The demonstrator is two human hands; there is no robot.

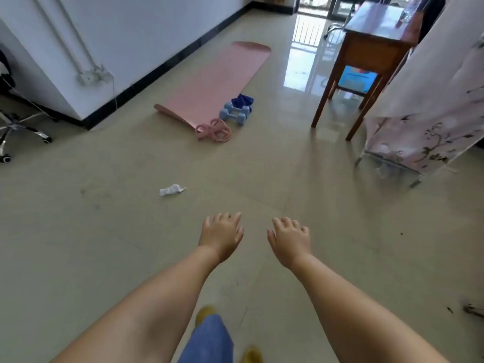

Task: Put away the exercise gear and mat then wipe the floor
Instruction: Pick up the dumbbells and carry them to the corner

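Observation:
A pink exercise mat lies unrolled on the tiled floor along the wall, its near end curled up. At its near right corner sit two light blue dumbbells, a dark blue cloth item and a pink resistance band. A crumpled white wipe lies on the floor closer to me. My left hand and my right hand reach forward side by side, palms down, fingers relaxed, holding nothing, well short of the mat.
A wooden table stands right of the mat with a blue box under it. A floral fabric wardrobe fills the right side. An office chair base sits at the left. A white wall corner with black skirting juts out.

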